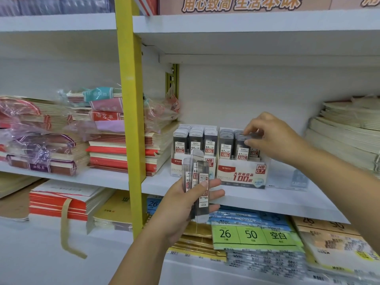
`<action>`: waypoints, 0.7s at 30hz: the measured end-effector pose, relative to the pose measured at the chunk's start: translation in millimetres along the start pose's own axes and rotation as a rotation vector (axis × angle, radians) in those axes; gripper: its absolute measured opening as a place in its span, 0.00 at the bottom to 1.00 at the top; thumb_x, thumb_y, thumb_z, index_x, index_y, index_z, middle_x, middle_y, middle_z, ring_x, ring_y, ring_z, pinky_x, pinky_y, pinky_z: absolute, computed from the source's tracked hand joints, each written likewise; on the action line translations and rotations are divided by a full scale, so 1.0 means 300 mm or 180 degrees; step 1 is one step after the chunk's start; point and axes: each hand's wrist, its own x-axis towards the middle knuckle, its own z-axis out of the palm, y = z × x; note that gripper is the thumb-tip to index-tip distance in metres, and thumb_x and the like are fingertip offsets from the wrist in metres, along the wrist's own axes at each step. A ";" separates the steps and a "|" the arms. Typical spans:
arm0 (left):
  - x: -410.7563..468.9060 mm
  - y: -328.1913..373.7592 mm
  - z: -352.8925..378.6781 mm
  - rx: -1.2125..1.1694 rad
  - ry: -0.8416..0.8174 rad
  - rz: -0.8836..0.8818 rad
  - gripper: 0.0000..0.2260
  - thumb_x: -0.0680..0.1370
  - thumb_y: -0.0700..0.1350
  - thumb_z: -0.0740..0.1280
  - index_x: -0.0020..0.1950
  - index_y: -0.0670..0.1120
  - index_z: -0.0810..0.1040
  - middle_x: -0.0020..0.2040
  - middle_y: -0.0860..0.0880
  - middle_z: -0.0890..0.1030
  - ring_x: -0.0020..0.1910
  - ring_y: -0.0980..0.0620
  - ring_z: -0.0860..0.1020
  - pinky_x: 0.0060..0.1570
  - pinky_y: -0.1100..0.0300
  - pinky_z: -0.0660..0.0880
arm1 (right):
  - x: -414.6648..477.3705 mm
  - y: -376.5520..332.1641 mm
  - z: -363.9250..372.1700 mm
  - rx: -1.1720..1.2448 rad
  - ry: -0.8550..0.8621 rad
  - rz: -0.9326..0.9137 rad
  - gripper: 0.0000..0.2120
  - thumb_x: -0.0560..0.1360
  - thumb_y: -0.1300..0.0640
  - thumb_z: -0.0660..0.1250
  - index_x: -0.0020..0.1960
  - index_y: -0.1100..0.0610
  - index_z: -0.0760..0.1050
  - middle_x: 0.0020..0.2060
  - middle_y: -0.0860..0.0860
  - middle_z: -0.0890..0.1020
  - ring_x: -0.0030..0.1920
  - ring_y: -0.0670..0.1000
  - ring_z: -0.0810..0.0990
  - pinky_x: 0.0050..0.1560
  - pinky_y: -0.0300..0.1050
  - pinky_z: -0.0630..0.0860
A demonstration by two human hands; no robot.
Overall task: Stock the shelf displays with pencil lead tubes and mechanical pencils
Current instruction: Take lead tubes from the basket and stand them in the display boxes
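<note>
Two white display boxes stand side by side on the middle shelf: the HB 0.5 box on the left and the HB 0.7 box on the right, both filled with dark lead tubes. My right hand pinches one lead tube at the top of the 0.7 box's right row. In front of the shelf edge, my left hand grips a bunch of several clear lead tubes, held upright.
Stacks of wrapped notebooks fill the shelf to the left of a yellow upright post. Cream paper stacks lie at the right. Paper packs with green labels lie on the shelf below. An upper shelf hangs overhead.
</note>
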 end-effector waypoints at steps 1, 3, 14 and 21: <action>0.001 0.000 0.001 -0.0038 0.0015 -0.0001 0.14 0.82 0.45 0.65 0.68 0.47 0.75 0.58 0.47 0.86 0.57 0.47 0.85 0.47 0.56 0.83 | -0.003 0.002 0.003 -0.0140 0.0009 0.0008 0.08 0.73 0.56 0.72 0.50 0.45 0.79 0.45 0.44 0.71 0.49 0.47 0.74 0.48 0.42 0.71; 0.002 -0.001 0.005 -0.0115 0.0054 0.0017 0.13 0.82 0.45 0.65 0.66 0.46 0.76 0.57 0.46 0.86 0.56 0.46 0.85 0.47 0.56 0.83 | -0.011 0.007 0.009 -0.0486 0.0024 0.0056 0.12 0.74 0.55 0.71 0.58 0.49 0.80 0.47 0.47 0.71 0.53 0.49 0.69 0.53 0.45 0.70; -0.036 -0.008 0.073 -0.0106 -0.0295 -0.0119 0.12 0.78 0.49 0.71 0.61 0.49 0.82 0.59 0.41 0.85 0.59 0.43 0.84 0.49 0.53 0.83 | -0.315 -0.210 0.113 0.2340 -0.0508 0.0599 0.07 0.75 0.51 0.70 0.53 0.43 0.80 0.44 0.42 0.84 0.45 0.41 0.82 0.47 0.37 0.77; -0.058 -0.023 0.060 -0.0223 -0.0362 -0.0285 0.14 0.79 0.46 0.71 0.64 0.46 0.81 0.63 0.42 0.83 0.62 0.43 0.81 0.52 0.49 0.82 | -0.323 -0.172 0.076 0.3073 -0.0059 0.0966 0.06 0.77 0.58 0.69 0.52 0.51 0.76 0.43 0.46 0.86 0.39 0.43 0.84 0.38 0.39 0.73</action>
